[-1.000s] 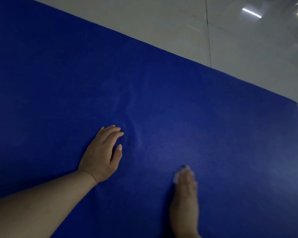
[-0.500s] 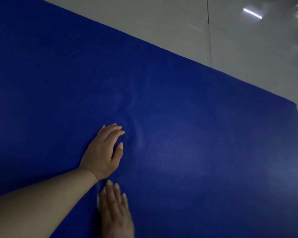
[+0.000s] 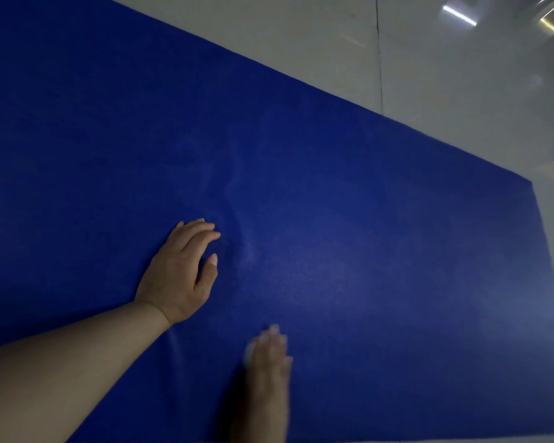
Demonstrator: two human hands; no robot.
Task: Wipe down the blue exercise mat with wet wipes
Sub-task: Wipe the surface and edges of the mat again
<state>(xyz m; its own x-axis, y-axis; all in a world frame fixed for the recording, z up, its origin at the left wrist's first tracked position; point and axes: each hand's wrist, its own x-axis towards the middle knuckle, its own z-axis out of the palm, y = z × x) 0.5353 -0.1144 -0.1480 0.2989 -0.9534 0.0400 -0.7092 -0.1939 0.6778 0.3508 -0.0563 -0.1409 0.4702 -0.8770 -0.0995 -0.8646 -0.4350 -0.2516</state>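
The blue exercise mat (image 3: 381, 219) lies flat on the floor and fills most of the view. My left hand (image 3: 179, 273) rests palm down on the mat near its middle, fingers together, holding nothing. My right hand (image 3: 267, 378) is pressed flat on the mat near the bottom edge, blurred by motion. A white wet wipe (image 3: 248, 354) shows as a small pale edge under its fingers on the left side; the rest of the wipe is hidden beneath the hand. A faint crease runs down the mat just right of my left hand.
Pale glossy floor tiles (image 3: 429, 75) lie beyond the mat's far edge, with a dark grout line and light reflections at the top right. The mat's right end (image 3: 544, 238) is near the frame's right side.
My right hand slid left with the wipe to just below my left hand, then back to the right. My left hand stayed planted on the mat.
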